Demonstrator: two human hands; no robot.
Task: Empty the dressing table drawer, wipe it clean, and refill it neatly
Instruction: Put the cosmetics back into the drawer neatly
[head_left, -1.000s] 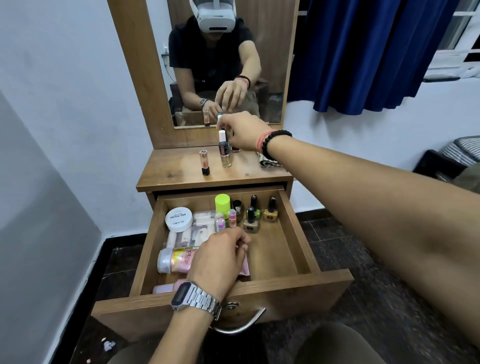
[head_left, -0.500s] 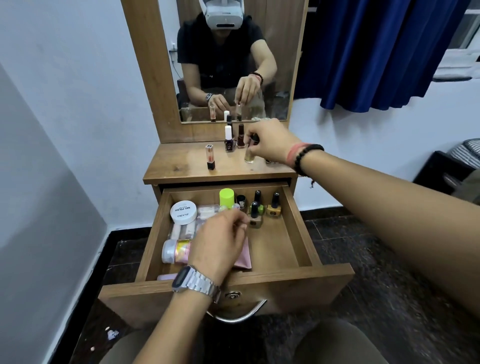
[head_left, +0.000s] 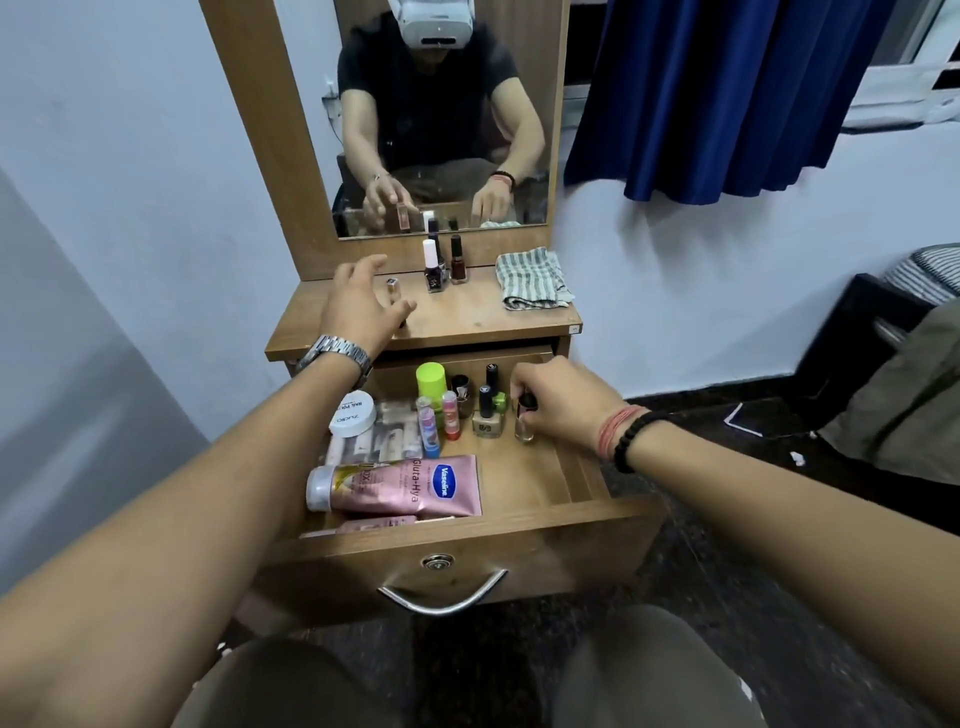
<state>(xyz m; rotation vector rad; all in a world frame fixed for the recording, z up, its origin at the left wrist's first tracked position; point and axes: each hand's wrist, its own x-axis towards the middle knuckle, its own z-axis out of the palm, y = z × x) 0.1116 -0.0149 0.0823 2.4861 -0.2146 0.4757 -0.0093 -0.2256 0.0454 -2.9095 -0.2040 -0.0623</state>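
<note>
The drawer (head_left: 582, 470) of the dressing table is pulled out, with its contents inside. The right hand (head_left: 563, 402) reaches into the back right part of it and pinches the dark cap of a small clear nail polish bottle (head_left: 525, 426) that stands upright on the drawer floor. Just left of it stands a beige nail polish bottle (head_left: 487, 415), then two pink lip balm sticks (head_left: 439, 415) and a lime-green capped container (head_left: 431, 379). A white round jar (head_left: 353, 413) sits at the back left, and a pink Vaseline tube (head_left: 410, 486) lies on its side across the front.

The left hand (head_left: 358, 306) hovers over the wooden surface (head_left: 478, 322) above the drawer, fingers spread and loosely bent, holding nothing; a small upright bottle (head_left: 392, 288) stands just beside its fingers. Farther back two dark nail polish bottles (head_left: 444, 267) stand side by side near the mirror (head_left: 519, 78), and a folded striped cloth (head_left: 532, 278) lies at the right of the surface.
</note>
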